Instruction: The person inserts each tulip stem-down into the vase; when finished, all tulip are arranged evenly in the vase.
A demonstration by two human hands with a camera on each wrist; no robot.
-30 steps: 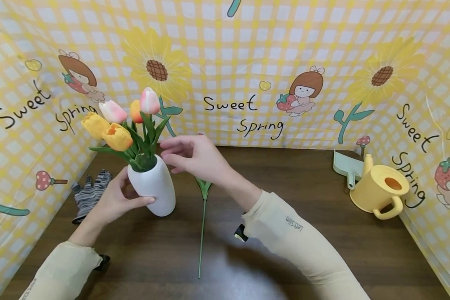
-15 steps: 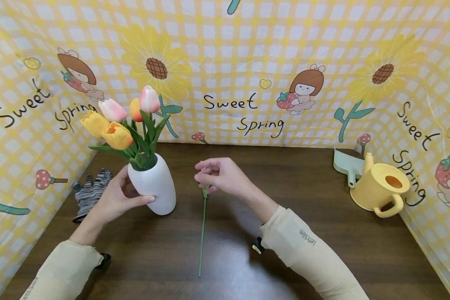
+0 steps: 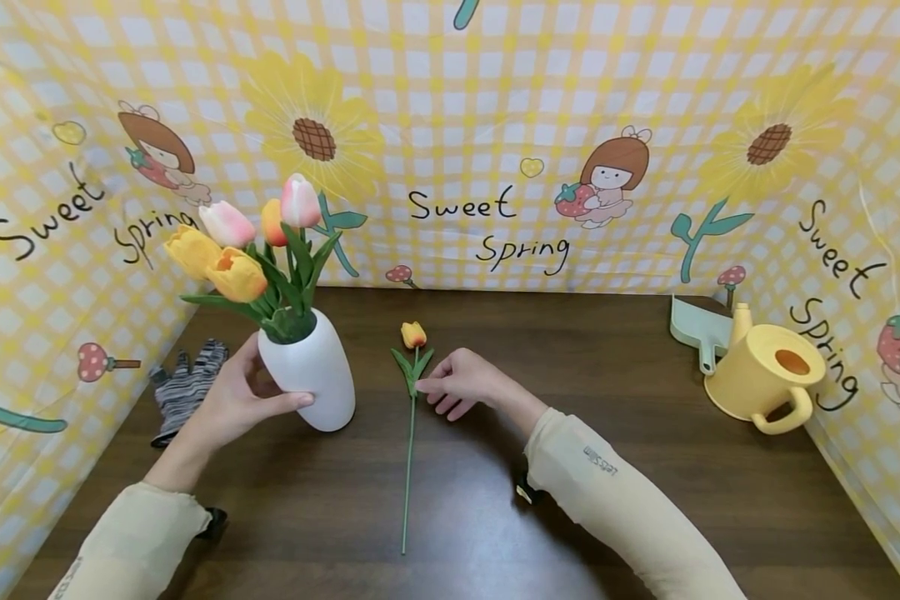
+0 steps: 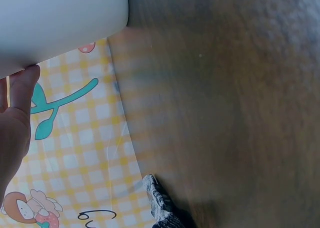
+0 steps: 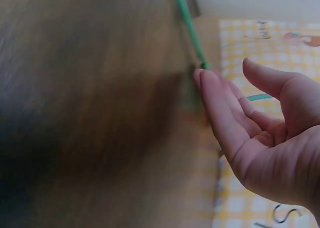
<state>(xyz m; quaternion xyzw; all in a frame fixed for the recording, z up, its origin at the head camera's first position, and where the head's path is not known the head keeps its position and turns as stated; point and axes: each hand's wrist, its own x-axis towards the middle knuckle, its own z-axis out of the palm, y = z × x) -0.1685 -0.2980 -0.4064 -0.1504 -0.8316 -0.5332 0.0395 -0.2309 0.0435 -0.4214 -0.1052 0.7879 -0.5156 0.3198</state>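
Observation:
My left hand [image 3: 232, 396] grips a white vase [image 3: 311, 375] around its side, thumb across the front. In the left wrist view the fingertips [image 4: 31, 72] press against the vase wall. Out of its mouth stand several artificial tulips [image 3: 236, 273], yellow, orange and pink-white, with green leaves. A single orange-yellow tulip [image 3: 413, 335] lies on the table, its long green stem [image 3: 408, 475] pointing toward me. My right hand [image 3: 465, 385] is beside its leaves, fingertips right at the top of the stem. The right wrist view shows the thumb well apart from the loosely extended fingers.
A striped grey glove [image 3: 187, 392] lies left of the vase. At the right stand a yellow watering can [image 3: 761, 375] and a pale green dustpan [image 3: 696, 333]. Yellow checked cloth [image 3: 457, 125] walls the wooden table [image 3: 570, 350] at the back and both sides.
My right hand has moved from beside the vase mouth, right and toward me, down to the lying tulip, whose bloom now shows. The left hand still holds the vase in place.

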